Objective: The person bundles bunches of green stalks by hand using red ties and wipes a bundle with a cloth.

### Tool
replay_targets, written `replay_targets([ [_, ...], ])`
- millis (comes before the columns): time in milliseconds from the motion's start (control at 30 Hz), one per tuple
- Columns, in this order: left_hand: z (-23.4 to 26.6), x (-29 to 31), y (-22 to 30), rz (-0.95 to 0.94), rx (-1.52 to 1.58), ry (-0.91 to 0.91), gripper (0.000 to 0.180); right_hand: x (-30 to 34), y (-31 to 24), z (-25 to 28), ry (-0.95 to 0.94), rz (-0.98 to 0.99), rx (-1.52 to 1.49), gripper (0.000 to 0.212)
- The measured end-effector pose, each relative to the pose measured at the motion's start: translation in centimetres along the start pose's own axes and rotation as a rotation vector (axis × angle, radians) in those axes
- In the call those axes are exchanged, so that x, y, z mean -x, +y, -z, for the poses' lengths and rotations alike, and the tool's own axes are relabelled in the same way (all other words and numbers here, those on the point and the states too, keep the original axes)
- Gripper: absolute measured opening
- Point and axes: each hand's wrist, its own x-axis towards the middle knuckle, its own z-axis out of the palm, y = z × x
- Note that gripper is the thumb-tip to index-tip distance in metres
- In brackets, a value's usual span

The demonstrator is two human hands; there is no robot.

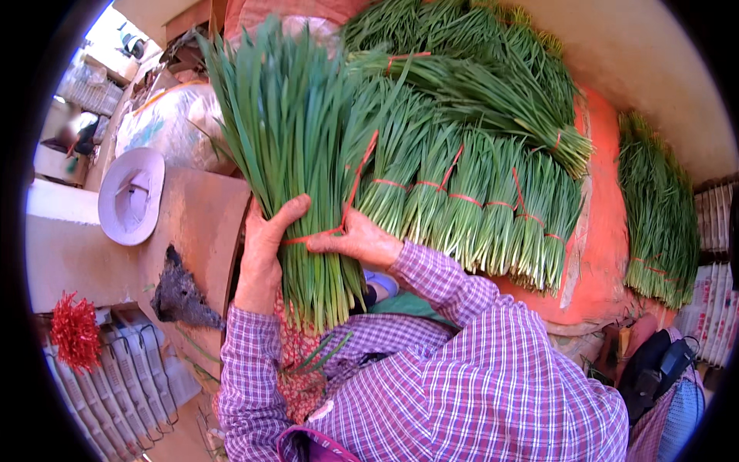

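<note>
Chives (296,154), a thick bundle of long green blades, stand upright between a person's two hands at the centre of the head view, cut ends pointing down toward the lap. The left hand (265,246) wraps the bundle's left side, its grip closed on the stalks with the thumb lying across the front. The right hand (362,240) presses against the bundle's right side, its grip narrow, fingers pinched on a red band (350,192) that runs round the stalks just above the cut ends and trails upward across the blades. Both forearms wear purple checked sleeves (462,385).

Behind the held bundle, a row of tied bunches (477,208) lies side by side on an orange cloth (604,239), each cinched with a red tie near its base, with more bunches heaped above them. A separate pile of greens (654,223) lies well apart at the right, by the cloth's edge. To the left, a pale wide-brimmed hat (131,194) rests upside down beside a brown surface (196,231), and a red tassel-like cluster (75,333) sits near stacked grey crates (123,385) at lower left.
</note>
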Motion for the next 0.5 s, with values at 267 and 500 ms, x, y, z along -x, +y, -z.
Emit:
replay_targets([
  [267,-0.4,-0.7,-0.4,0.047,0.066,0.036,0.058,-0.4,1.1,0.8,0.016,-0.007,0.037,0.081],
  [500,-0.5,-1.3,1.5,-0.021,0.033,0.001,0.058,-0.1,-2.2,0.6,-0.069,-0.007,0.246,0.083],
])
